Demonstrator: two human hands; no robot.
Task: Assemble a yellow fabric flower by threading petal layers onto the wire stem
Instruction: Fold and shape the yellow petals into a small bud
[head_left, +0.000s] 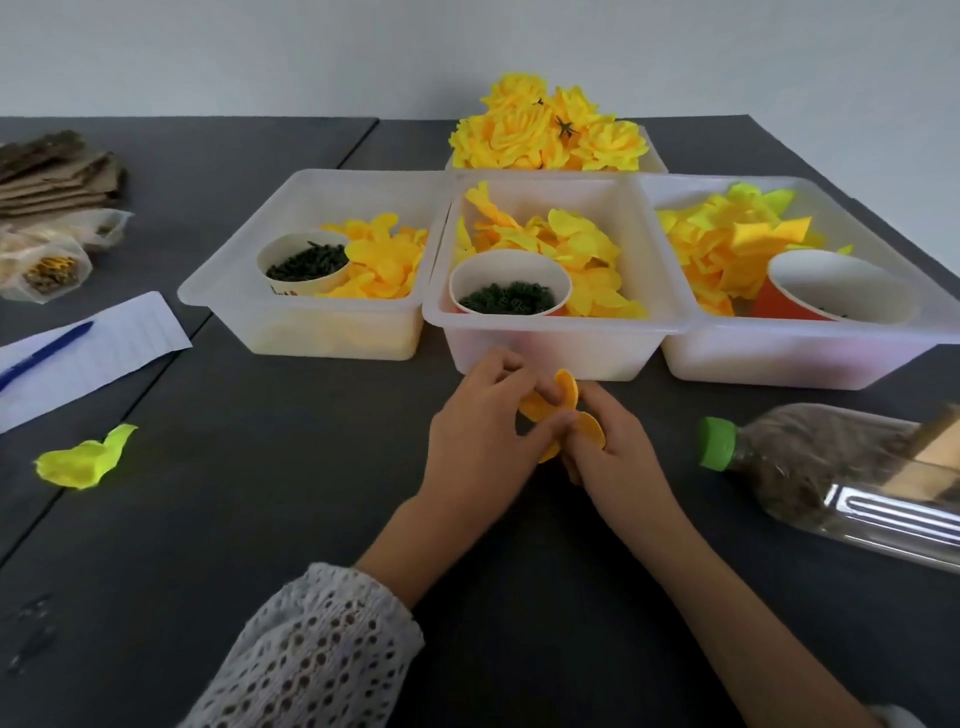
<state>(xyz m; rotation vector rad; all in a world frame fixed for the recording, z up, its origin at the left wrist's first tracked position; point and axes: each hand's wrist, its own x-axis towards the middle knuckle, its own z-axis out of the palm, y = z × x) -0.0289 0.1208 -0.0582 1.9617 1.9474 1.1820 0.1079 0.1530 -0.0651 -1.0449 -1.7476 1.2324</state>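
Both hands meet over the dark table, just in front of the middle bin. My left hand (480, 421) and my right hand (610, 452) together pinch a small orange-yellow petal layer (567, 395), whose rounded lobes stick out between the fingers. No wire stem shows; the fingers hide the petal's centre. Behind stand three white bins: the left bin (228, 296) and the middle bin (545, 325) each hold loose yellow petals and a paper cup of dark green pieces (511, 299); the right bin (810, 353) holds larger yellow petals and an orange cup.
Finished yellow flowers (545, 130) fill a bin at the back. A clear bottle with a green cap (831, 467) lies at the right. A lime-yellow petal (83, 460), lined paper with a blue pen (47, 351), and cardboard and bags (52, 208) lie at the left.
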